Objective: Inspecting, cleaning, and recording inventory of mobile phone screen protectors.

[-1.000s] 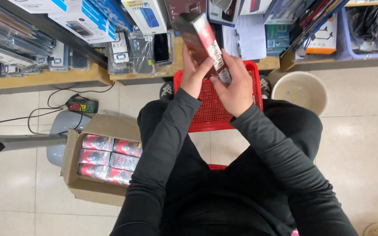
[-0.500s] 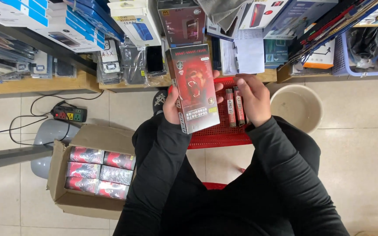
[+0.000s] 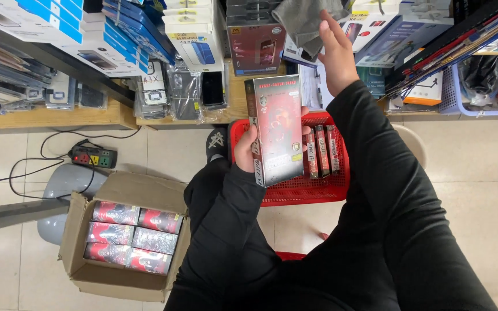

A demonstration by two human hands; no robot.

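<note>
Left hand clasps red box above red basket; right hand, newly lifted off, open-fingered, touches grey cloth beyond basket.

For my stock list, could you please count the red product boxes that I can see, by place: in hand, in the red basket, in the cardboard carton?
Held in the left hand, large red box: 1
Standing in the red basket, slim red boxes: 3
In the cardboard carton, wrapped red boxes, top layer visible: 6
Total: 10
</note>
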